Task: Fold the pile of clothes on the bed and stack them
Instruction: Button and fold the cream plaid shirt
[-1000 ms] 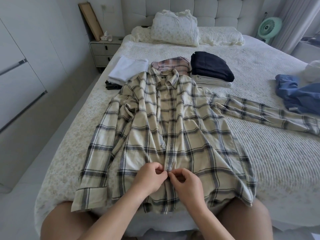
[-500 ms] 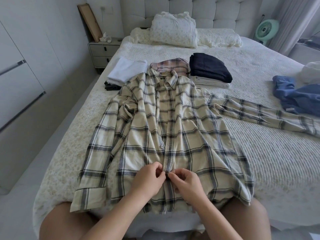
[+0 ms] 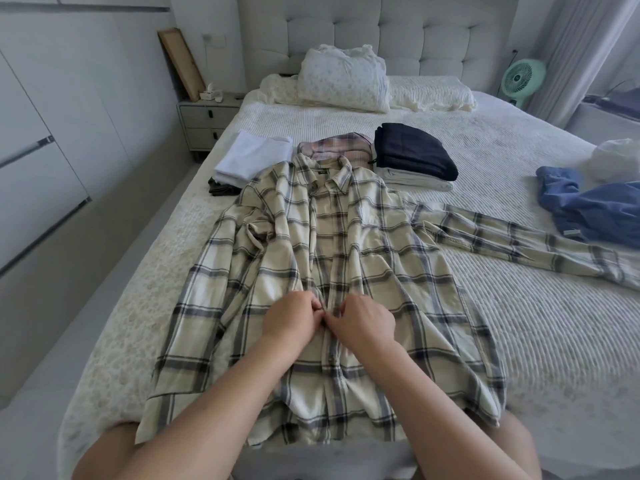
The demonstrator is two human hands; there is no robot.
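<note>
Head view: the cream plaid shirt (image 3: 346, 258) lies front-up across the bed (image 3: 519, 323), collar away from the person, one sleeve stretched out to the right. Both hands meet at the button strip mid-shirt, the left hand (image 3: 289, 320) and the right hand (image 3: 362, 322) each pinching the fabric, fingertips almost touching. There's a small dark label inside the collar, too small to read.

No legible text — shirt collar label (image 3: 322, 172) perhaps too blurred.
</note>
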